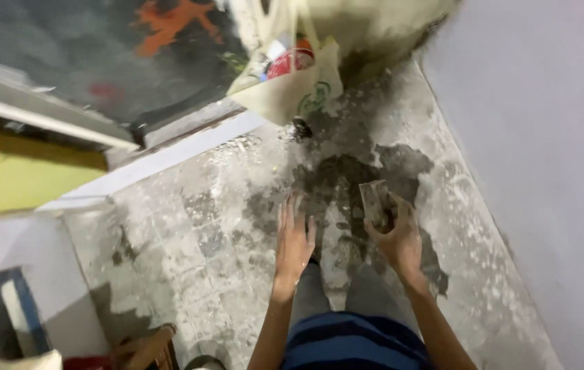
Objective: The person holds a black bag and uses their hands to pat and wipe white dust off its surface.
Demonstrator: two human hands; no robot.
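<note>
Your right hand (396, 236) is pinching a flat, rectangular scraper-looking tool (375, 204), gripped at its near end with the blade standing up and away from you. It's a dull grey-brown slab, smeared and crusty all over, so it nearly blends into the floor behind it (honestly hard to say if it's metal or just caked in dust). It sits right of centre, held above the dark wet-looking patch (347, 181) on the floor.

Your left hand (294, 240) is just beside it to the left, empty, palm down, fingers stretched out and close together, hovering over the floor and not touching the tool.

The floor (196, 226) is rough grey concrete, blotchy with pale powder and darker stains. Farther off, at the top of the view, a cream cloth bag (292, 85) with a green print sits on the floor, stuffed with red and white packaging. A plain pale wall (545, 137) runs along the right side. On the left there's a yellow panel (18, 175) under a white ledge (38, 109). Your striped blue-and-black shorts (354, 342) show at the near edge.
</note>
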